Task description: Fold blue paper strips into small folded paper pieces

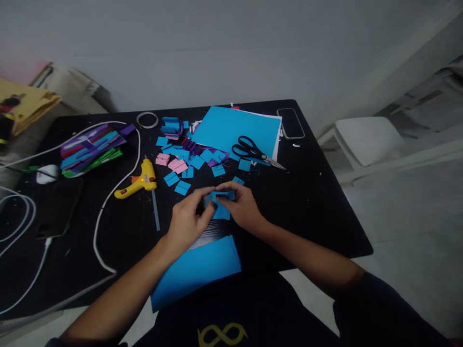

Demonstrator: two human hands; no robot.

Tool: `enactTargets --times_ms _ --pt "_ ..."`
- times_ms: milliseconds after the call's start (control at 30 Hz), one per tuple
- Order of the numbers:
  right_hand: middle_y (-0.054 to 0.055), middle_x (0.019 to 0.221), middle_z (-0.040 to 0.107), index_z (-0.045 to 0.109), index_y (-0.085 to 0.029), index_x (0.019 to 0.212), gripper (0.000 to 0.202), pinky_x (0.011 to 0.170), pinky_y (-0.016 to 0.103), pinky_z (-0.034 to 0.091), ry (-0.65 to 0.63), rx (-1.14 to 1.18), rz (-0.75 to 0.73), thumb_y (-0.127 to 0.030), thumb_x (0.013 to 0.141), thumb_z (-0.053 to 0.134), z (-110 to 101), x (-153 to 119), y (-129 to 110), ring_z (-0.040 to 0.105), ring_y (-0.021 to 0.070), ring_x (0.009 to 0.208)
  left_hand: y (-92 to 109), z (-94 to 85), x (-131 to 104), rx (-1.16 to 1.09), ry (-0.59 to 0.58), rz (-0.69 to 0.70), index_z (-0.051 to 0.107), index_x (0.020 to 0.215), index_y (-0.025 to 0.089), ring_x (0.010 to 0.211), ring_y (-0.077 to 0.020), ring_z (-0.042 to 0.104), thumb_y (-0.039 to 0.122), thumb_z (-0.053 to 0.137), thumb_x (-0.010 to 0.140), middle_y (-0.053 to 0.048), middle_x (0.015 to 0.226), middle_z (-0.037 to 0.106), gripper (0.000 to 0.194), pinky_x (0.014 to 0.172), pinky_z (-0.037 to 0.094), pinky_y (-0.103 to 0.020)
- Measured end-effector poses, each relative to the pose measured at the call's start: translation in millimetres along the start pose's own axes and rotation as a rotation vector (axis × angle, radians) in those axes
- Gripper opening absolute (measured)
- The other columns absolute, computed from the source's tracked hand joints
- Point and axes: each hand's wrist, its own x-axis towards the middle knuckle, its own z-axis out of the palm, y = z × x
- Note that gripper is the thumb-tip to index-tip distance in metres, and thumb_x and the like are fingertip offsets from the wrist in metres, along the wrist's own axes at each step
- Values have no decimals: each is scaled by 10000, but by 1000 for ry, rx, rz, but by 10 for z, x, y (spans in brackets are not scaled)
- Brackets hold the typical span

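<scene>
A small folded piece of blue paper is pinched between both hands over the front middle of the table. My left hand grips its left side, thumb on the near face. My right hand closes on its right side, fingers along the top edge. Parts of the paper are hidden behind the fingers. Just below the hands, blue sheets lie at the table's front edge. Beyond them is a scatter of small folded blue pieces and pink pieces.
A yellow glue gun with a clear glue stick lies left, beside a white cable. Black-handled scissors rest on a large blue sheet. Folded coloured strips, a tape roll and phones are on the black table.
</scene>
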Motion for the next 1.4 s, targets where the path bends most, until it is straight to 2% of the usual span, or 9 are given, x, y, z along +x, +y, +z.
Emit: enactTargets --times_ms 167,333,467,800,967,1067,1200,1400 --pt "11 902 767 747 -218 869 183 879 368 556 -12 101 127 -283 712 817 -39 10 -46 711 211 912 16 -5 -12 -43 -11 -32 690 1190 199 624 -118 599 266 634 947 20 763 660 258 622 490 -225" --pt "-11 775 726 740 -195 797 187 800 350 549 -76 371 349 -303 689 848 -36 9 -92 685 194 773 19 -21 0 -238 -55 -87 688 1189 196 684 -131 634 252 682 915 13 791 683 280 674 524 -242" --pt "-2 797 738 749 -196 816 252 772 346 554 -110 423 409 -275 626 894 -41 32 -93 688 204 783 8 -23 1 -278 -42 -82 691 1171 197 681 -130 632 233 703 898 20 776 672 275 674 521 -247" --pt "5 926 757 749 -213 899 319 880 366 554 -39 184 277 -261 614 884 -86 45 -63 705 210 923 -55 18 -22 -242 -42 -135 685 1130 207 668 -120 610 283 701 922 26 771 656 222 638 493 -232" --pt "1 866 763 737 -214 906 325 863 386 578 -84 262 352 -359 665 900 -66 33 -69 727 206 843 -81 12 5 -247 -7 -192 693 1130 211 674 -114 602 299 675 952 36 758 648 200 669 492 -229" --pt "9 885 781 734 -218 904 325 898 404 582 -111 267 333 -381 679 904 -61 26 -75 744 216 857 -101 7 14 -292 5 -224 698 1110 212 675 -116 609 316 695 941 36 760 658 198 663 493 -227" --pt "14 887 785 747 -208 917 303 896 390 581 -91 234 292 -378 706 882 -60 24 -82 748 215 879 -136 22 7 -333 9 -251 700 1107 212 662 -117 611 322 706 935 36 752 661 205 645 492 -227" --pt "20 877 788 745 -196 927 330 882 395 589 -75 216 278 -348 680 902 -41 19 -63 753 226 885 -143 38 5 -336 15 -266 715 1111 207 659 -112 625 328 724 920 31 771 692 225 646 503 -220"
